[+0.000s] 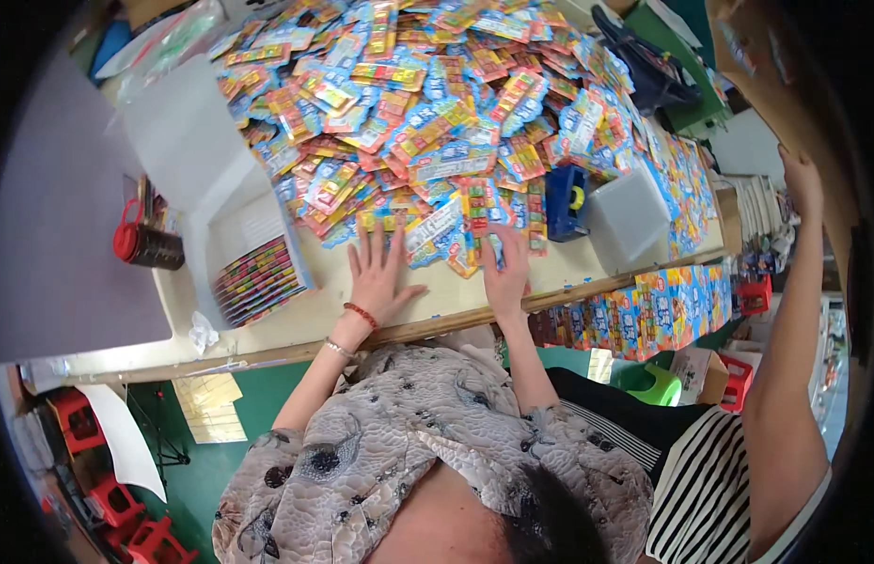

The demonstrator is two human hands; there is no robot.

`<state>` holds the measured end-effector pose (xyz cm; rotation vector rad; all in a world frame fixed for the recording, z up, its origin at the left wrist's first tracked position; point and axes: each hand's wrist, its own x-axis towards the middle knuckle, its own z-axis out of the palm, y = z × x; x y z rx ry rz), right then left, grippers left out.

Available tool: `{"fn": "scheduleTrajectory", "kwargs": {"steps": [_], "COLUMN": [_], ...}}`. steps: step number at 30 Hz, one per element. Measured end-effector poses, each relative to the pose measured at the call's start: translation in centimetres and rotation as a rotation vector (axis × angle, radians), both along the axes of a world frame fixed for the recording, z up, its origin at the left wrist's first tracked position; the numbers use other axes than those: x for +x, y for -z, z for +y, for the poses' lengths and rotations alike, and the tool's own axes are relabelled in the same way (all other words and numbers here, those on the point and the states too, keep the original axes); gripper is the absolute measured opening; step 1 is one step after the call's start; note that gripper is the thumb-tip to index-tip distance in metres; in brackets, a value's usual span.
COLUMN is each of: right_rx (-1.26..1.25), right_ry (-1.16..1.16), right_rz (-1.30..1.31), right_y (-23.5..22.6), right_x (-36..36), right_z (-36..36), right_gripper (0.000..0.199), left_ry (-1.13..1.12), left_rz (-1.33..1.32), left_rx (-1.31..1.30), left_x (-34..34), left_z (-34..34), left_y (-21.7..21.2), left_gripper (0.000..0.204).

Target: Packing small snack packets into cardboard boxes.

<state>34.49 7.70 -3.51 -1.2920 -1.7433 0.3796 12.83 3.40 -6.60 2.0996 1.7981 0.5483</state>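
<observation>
A large heap of small blue, yellow and red blister packets (427,122) covers the far half of the table. At the heap's near edge my left hand (376,277) lies flat, its fingers spread and their tips touching a yellow packet; it holds nothing. Just to its right my right hand (505,273) has bent fingers on a red-and-blue packet (476,211), apparently gripping its lower end. Between the two hands a pale-backed packet (440,235) lies against that one. The fingertips of my right hand are partly hidden.
Left of my hands stands an open white box (197,202) with packets stacked inside. Beside it are a dark bottle (150,246) with a red lid and crumpled tissue (204,333). A blue tape dispenser (564,209) and translucent tub (629,221) stand right. A co-worker's arm (799,310) reaches up to cardboard.
</observation>
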Motion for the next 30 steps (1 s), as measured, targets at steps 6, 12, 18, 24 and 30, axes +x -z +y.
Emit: {"fn": "scheduleTrajectory", "kwargs": {"steps": [6, 12, 18, 24, 30], "right_rx": [0.322, 0.07, 0.204, 0.094, -0.17], "right_ry": [-0.029, -0.381, -0.388, -0.243, -0.13], "right_rz": [-0.402, -0.629, -0.585, -0.343, 0.144], "right_y": [-3.7, -4.6, -4.2, -3.9, 1.0], "right_x": [-5.5, -2.5, -2.9, -0.3, 1.1], "right_z": [10.1, 16.0, 10.7, 7.8, 4.9], "right_gripper": [0.047, 0.024, 0.027, 0.035, 0.035], "left_ry": [-0.091, -0.166, -0.393, -0.535, -0.388], "left_rz": [-0.264, -0.535, -0.535, -0.243, -0.261], "left_rx": [0.162, 0.286, 0.476, 0.42, 0.296], "left_x": [-2.8, -4.4, -4.3, -1.7, -2.5], "left_z": [0.3, 1.6, 4.5, 10.4, 14.1], "left_y": [0.0, -1.7, 0.2, -4.5, -2.1], "left_gripper": [0.09, 0.065, 0.052, 0.062, 0.052]}}
